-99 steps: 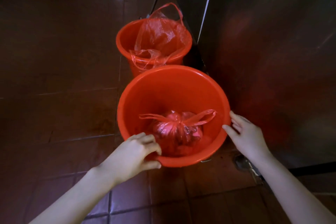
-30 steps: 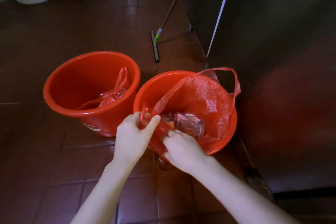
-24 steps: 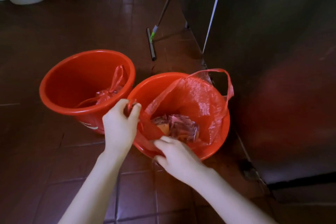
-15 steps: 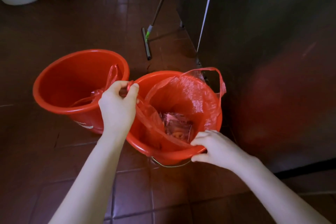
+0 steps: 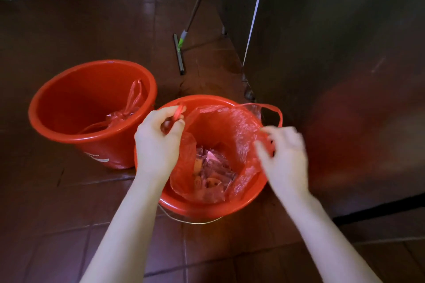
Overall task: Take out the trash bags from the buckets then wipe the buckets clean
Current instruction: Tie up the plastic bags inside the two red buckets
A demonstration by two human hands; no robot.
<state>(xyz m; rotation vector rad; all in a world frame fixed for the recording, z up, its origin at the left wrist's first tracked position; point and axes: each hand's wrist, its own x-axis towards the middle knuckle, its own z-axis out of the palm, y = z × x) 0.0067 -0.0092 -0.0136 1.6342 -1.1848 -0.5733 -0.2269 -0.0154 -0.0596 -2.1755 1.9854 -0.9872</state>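
Two red buckets on the tiled floor (image 5: 69,213), touching or nearly so. Nearer bucket (image 5: 207,208) stands just beside the metal cabinet (image 5: 333,76); open red trash bag (image 5: 230,131) lines it, scraps visible at the bottom. Left hand (image 5: 156,142) over the bucket's left rim, fingers (image 5: 177,125) pinched together on one bag handle. Right hand (image 5: 285,156) at the bag's right edge, blurred; cannot tell whether its fingers grip the plastic. Other handle loops free over the far-right rim. Left bucket (image 5: 69,135) holds a tied red bag (image 5: 122,115) inside. Squeegee (image 5: 180,50) rests on the floor beyond.
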